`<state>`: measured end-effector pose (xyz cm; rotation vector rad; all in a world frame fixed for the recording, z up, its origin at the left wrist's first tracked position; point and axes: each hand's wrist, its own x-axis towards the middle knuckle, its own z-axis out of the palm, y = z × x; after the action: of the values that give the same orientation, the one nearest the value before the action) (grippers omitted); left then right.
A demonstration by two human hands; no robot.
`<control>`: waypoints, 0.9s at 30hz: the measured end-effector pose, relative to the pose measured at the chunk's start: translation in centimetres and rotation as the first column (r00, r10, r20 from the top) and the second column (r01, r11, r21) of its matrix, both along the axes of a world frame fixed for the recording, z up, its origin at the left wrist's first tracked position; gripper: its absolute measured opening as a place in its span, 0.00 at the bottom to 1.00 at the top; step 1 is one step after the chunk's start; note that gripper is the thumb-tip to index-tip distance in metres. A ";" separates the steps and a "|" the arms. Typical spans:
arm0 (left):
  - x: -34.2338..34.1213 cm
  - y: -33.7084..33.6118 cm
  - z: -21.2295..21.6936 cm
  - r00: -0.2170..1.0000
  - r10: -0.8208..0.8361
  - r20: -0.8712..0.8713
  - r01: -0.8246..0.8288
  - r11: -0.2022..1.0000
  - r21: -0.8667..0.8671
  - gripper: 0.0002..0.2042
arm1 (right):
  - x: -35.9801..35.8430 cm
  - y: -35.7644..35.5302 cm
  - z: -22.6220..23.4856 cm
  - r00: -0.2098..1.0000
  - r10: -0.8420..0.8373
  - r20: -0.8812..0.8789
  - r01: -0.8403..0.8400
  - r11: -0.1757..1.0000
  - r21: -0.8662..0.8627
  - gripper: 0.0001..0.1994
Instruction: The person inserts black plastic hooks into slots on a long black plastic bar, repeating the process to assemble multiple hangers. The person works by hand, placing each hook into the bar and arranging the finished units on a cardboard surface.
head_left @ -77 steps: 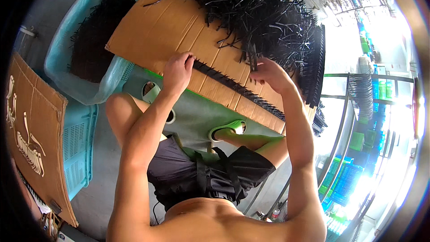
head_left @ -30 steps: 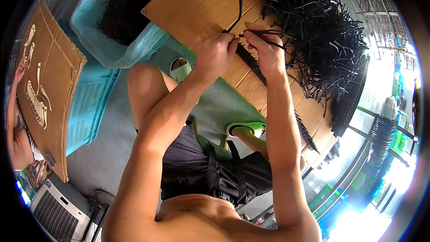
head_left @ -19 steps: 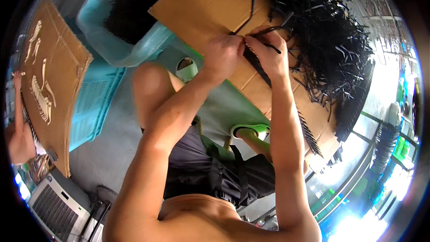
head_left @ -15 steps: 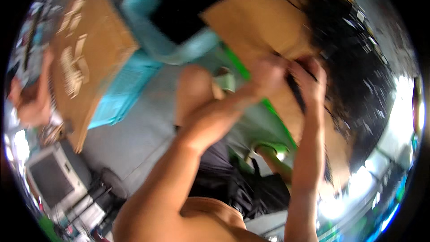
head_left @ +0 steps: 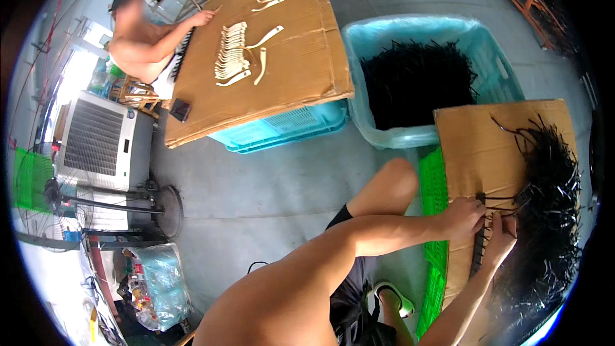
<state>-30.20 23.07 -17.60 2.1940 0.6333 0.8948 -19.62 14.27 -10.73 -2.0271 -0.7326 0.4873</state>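
At right of frame, left hand (head_left: pixel 462 216) and right hand (head_left: pixel 498 241) each pinch thin black strips (head_left: pixel 498 200) over cardboard-topped desk (head_left: pixel 477 154); adjacent loose pile (head_left: pixel 544 218) could snag, scattering strips.

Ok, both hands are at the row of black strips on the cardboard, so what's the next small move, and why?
Probably seat the thin black strip into the dark row lined up along the cardboard sheet. The left hand and right hand both pinch at the row's top end, with strips running from them toward the loose black pile, so the piece looks picked but not yet aligned.
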 end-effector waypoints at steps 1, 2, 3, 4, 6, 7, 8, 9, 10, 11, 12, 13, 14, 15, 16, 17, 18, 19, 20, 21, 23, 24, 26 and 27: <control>0.0 -0.8 0.0 0.997 -0.061 -0.046 0.058 0.997 -0.059 0.06 | -0.3 -0.1 0.3 0.989 -0.054 -0.134 0.082 0.975 0.209 0.08; 0.5 -0.9 0.3 0.998 0.065 -0.020 -0.066 0.997 -0.041 0.05 | -0.8 -0.3 0.7 0.953 -0.145 -0.267 0.218 0.939 0.267 0.09; 0.5 -0.8 0.2 0.994 -0.065 -0.089 0.061 0.997 -0.050 0.05 | -1.0 -0.4 1.2 0.979 -0.201 0.026 0.194 0.967 0.167 0.09; 0.4 -0.3 0.1 0.974 -0.132 -0.183 0.143 0.988 0.053 0.05 | -1.2 -0.4 1.6 0.957 -0.289 -0.001 0.289 0.957 0.022 0.08; 0.2 0.2 -0.1 0.977 -0.204 0.056 0.200 0.977 0.080 0.05 | -1.6 -0.1 1.7 0.960 -0.275 0.053 0.272 0.961 0.053 0.07; 0.2 0.8 0.1 0.976 -0.208 0.071 0.206 0.978 0.032 0.03 | -1.8 0.2 1.6 0.957 -0.240 0.166 0.237 0.971 0.039 0.07; 0.2 1.1 0.1 0.978 -0.196 0.069 0.198 0.980 -0.017 0.03 | -1.8 0.4 1.5 0.970 -0.227 0.082 0.220 0.971 0.088 0.07; 0.0 1.2 0.3 0.989 -0.136 0.061 0.134 0.990 0.041 0.02 | -2.1 0.5 1.3 0.964 -0.233 -0.127 0.254 0.947 0.198 0.07; 0.0 1.3 0.5 0.981 -0.176 0.076 0.170 0.983 0.073 0.02 | -2.2 0.7 1.1 0.942 -0.278 -0.189 0.318 0.919 0.232 0.07; 0.0 1.2 0.7 0.980 -0.177 0.087 0.168 0.981 0.099 0.02 | -2.4 0.7 0.9 0.926 -0.262 -0.274 0.334 0.905 0.263 0.08; 0.2 1.1 1.0 0.983 -0.161 0.093 0.150 0.982 0.116 0.03 | -2.5 0.8 0.7 0.946 -0.243 -0.215 0.299 0.912 0.281 0.08; 0.2 1.1 1.2 0.986 -0.141 0.092 0.128 0.983 0.133 0.04 | -2.5 0.8 0.5 0.953 -0.247 -0.175 0.287 0.920 0.266 0.09; 0.2 1.0 1.4 0.990 -0.115 0.086 0.101 0.983 0.153 0.05 | -2.6 0.8 0.4 0.958 -0.253 -0.138 0.281 0.927 0.249 0.08; 0.1 1.0 1.5 0.991 -0.116 0.073 0.105 0.984 0.143 0.05 | -2.6 0.7 0.2 0.954 -0.259 -0.153 0.292 0.923 0.253 0.08; 0.2 1.0 1.6 0.991 -0.114 0.065 0.104 0.985 0.141 0.05 | -2.6 0.7 0.2 0.951 -0.267 -0.157 0.302 0.912 0.278 0.08; 0.2 1.0 1.7 0.994 -0.099 0.048 0.093 0.988 0.122 0.05 | -2.6 0.7 0.1 0.949 -0.267 -0.165 0.306 0.905 0.297 0.08; 0.1 1.0 1.6 0.993 -0.112 0.046 0.105 0.985 0.134 0.05 | -2.5 0.6 0.1 0.931 -0.257 -0.258 0.341 0.864 0.371 0.07; 0.1 1.0 1.6 0.994 -0.107 0.036 0.101 0.986 0.133 0.04 | -2.5 0.6 0.0 0.935 -0.264 -0.235 0.335 0.875 0.349 0.07; 0.1 1.0 1.5 0.995 -0.097 0.031 0.092 0.987 0.133 0.04 | -2.5 0.6 0.0 0.943 -0.257 -0.211 0.316 0.889 0.332 0.07; 0.1 1.0 1.4 0.994 -0.110 0.029 0.105 0.985 0.136 0.04 | -2.5 0.6 0.0 0.943 -0.271 -0.194 0.319 0.903 0.288 0.07; 0.2 1.2 1.2 0.993 -0.115 0.032 0.109 0.984 0.141 0.04 | -2.5 0.7 -0.1 0.961 -0.258 -0.095 0.275 0.925 0.262 0.08; 0.2 1.1 1.2 0.992 -0.119 0.037 0.113 0.983 0.145 0.04 | -2.6 0.7 -0.1 0.965 -0.254 -0.061 0.262 0.932 0.249 0.08; 0.2 1.2 1.2 0.994 -0.108 0.034 0.102 0.985 0.137 0.04 | -2.7 0.7 -0.2 0.965 -0.256 -0.060 0.263 0.934 0.243 0.08; 0.2 1.2 1.3 0.993 -0.110 0.032 0.104 0.983 0.151 0.03 | -2.7 0.7 -0.2 0.964 -0.260 -0.047 0.264 0.934 0.240 0.08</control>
<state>-29.99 24.32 -16.34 2.3126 0.4369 0.9547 -22.29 14.98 -10.97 -1.8503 -0.4763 0.2424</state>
